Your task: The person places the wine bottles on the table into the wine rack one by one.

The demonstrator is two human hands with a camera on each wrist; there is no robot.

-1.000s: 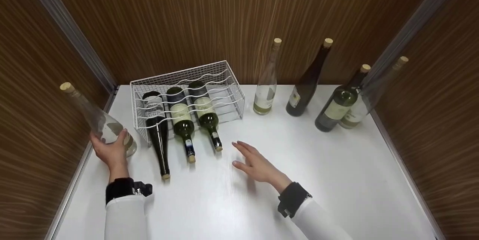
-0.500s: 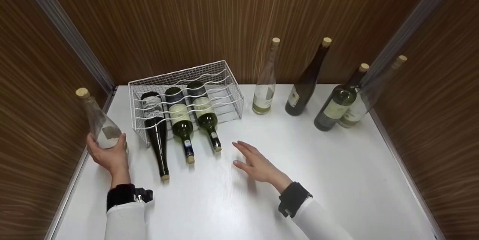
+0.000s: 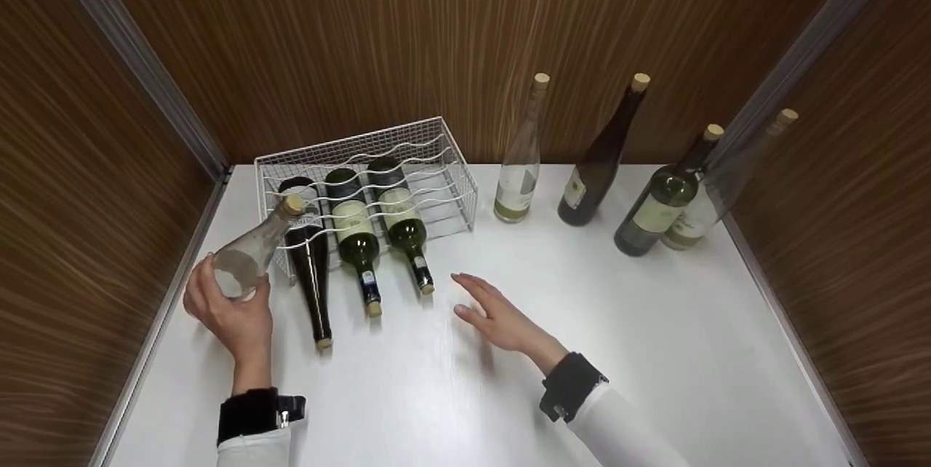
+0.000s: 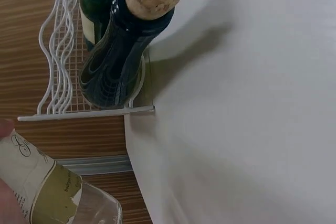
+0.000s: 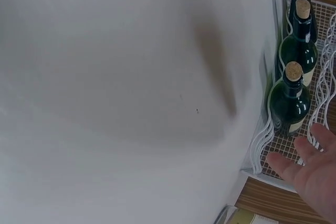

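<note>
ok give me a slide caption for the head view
Left hand holds a clear bottle tilted near a rack of three dark bottles; the right hand holds nothing.

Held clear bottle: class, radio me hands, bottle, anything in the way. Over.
Left hand grips clear corked bottle, tilted, neck toward wire rack. Right hand holding nothing. Long-necked dark bottle fills rack's leftmost slot.

Brown wood-grain panels (image 3: 349, 30) rise at nine, twelve and three o'clock around a white counter (image 3: 691, 350). Grey metal strips (image 3: 136, 52) mark the corners at eleven and one; light gleams toward six.
</note>
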